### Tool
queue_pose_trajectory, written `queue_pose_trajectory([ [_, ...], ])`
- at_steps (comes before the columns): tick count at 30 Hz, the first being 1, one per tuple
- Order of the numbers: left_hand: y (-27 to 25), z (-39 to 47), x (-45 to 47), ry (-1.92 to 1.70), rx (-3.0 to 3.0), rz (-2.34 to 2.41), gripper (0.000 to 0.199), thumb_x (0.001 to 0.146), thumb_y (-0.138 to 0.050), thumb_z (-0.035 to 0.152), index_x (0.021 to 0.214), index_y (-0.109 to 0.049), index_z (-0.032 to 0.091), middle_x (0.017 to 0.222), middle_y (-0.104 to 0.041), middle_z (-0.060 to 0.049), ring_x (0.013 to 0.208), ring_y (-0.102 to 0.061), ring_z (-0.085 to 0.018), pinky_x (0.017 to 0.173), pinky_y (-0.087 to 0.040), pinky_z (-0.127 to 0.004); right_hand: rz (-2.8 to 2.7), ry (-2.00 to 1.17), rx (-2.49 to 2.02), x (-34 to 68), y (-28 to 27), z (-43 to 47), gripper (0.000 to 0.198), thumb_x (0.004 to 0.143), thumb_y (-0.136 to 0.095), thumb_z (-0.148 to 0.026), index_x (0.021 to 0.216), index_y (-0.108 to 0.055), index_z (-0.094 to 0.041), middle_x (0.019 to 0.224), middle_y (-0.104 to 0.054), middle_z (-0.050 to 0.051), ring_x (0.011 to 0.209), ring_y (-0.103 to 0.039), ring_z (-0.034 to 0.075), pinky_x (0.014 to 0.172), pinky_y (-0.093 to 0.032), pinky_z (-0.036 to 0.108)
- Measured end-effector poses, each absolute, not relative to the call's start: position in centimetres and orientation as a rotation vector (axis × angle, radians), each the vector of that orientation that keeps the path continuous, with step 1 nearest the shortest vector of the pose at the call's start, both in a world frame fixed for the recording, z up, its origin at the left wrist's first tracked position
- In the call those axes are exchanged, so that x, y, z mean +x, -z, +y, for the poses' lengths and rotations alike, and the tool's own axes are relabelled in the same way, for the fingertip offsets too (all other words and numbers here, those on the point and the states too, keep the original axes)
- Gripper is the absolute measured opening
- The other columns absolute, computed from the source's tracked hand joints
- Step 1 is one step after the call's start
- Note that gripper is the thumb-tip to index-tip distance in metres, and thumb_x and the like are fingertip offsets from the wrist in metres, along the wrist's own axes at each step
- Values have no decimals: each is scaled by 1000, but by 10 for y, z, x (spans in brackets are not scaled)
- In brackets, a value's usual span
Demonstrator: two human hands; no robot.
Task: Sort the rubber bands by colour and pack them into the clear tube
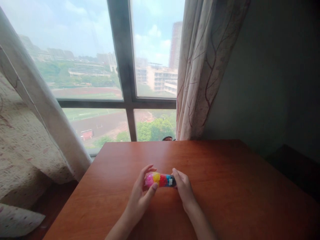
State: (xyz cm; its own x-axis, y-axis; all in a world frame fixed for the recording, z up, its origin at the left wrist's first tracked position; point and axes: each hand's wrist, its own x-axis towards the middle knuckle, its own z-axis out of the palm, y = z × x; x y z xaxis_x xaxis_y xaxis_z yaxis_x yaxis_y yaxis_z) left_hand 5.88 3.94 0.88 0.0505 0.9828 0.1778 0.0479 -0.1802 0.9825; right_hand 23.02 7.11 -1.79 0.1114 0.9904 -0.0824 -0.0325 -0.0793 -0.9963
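A small clear tube-shaped pack (162,180) with bands of pink, yellow, red, blue and black lies sideways between my two hands, over the table. A small white patch shows near its dark end. What fills it is too small to make out. My left hand (142,191) is around the pink end, thumb along the near side and fingers on the far side. At the black end, my right hand (183,188) is closed on the pack, its thumb on top and its other fingers mostly hidden.
The brown wooden table (112,200) reaches toward a window (126,103) with a dark frame. Patterned curtains hang at the left (50,133) and right (197,66). A dark round-edged object (167,138) shows partly behind the table's far edge.
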Motion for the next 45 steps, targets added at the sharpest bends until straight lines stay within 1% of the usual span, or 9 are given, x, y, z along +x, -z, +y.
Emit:
queue_pose_trajectory([
  [5, -10, 33, 63, -1317, 1566, 1065, 47, 85, -65, 34, 128, -52, 21, 124, -60, -12, 101, -64, -23, 78, -55, -28, -831, -1340, -1225, 234, 7, 67, 48, 78, -57, -66, 65, -48, -21, 53, -39, -7, 45, -29, 9, 43, -23, 22],
  [12, -7, 55, 50, -1223, 1231, 1355, 46, 80, -63, 58, 88, -63, 13, 52, -55, 5, 43, -50, -12, 40, -39, -21, -1080, -1235, -1108, 231, 4, 64, 40, 77, -68, -57, 83, -62, -18, 62, -52, -4, 51, -45, 10, 46, -34, 20],
  [14, -7, 57, 47, -1230, 1228, 1363, 47, 80, -62, 59, 90, -62, 13, 57, -60, 2, 49, -57, -15, 44, -44, -23, -1092, -1259, -1097, 231, 6, 65, 41, 75, -71, -55, 88, -64, -17, 66, -56, -2, 54, -50, 11, 47, -38, 20],
  [19, -15, 50, 50, -1352, 1368, 1208, 59, 76, -73, 42, 126, -51, 20, 126, -62, -11, 107, -64, -25, 85, -55, -32, -1036, -1244, -1098, 232, 8, 66, 39, 75, -72, -52, 90, -65, -17, 67, -57, -2, 53, -49, 11, 47, -39, 20],
  [30, -25, 52, 48, -1253, 1283, 1384, 48, 71, -73, 49, 105, -67, 15, 86, -70, -3, 68, -63, -18, 62, -53, -26, -1161, -1252, -899, 242, -9, 60, 43, 74, -76, -36, 113, -62, -24, 115, -64, 6, 102, -61, 23, 88, -49, 32],
  [33, -28, 49, 50, -1240, 1290, 1387, 47, 70, -73, 48, 103, -68, 16, 84, -70, -2, 68, -63, -18, 62, -52, -25, -1126, -1232, -970, 243, -2, 64, 47, 81, -67, -48, 119, -57, -22, 108, -64, 7, 91, -63, 20, 77, -52, 29],
  [38, -25, 50, 48, -1248, 1276, 1396, 47, 70, -73, 49, 103, -68, 16, 83, -70, -2, 71, -64, -19, 63, -53, -25, -1215, -1259, -1076, 246, 3, 68, 31, 84, -63, -50, 89, -63, -19, 70, -59, -1, 59, -55, 13, 53, -44, 22],
  [41, -22, 52, 46, -1248, 1257, 1397, 47, 71, -73, 48, 104, -67, 16, 86, -70, -3, 72, -65, -19, 64, -54, -26, -1252, -1273, -971, 249, -4, 63, 24, 80, -70, -36, 96, -64, -21, 85, -64, 1, 76, -61, 16, 69, -49, 25],
  [45, -23, 52, 47, -1246, 1269, 1387, 45, 73, -72, 48, 104, -66, 15, 84, -70, -3, 70, -64, -18, 63, -53, -25, -1255, -1284, -864, 251, -14, 58, 49, 73, -76, -28, 120, -60, -27, 124, -61, 7, 113, -58, 23, 96, -46, 35],
])
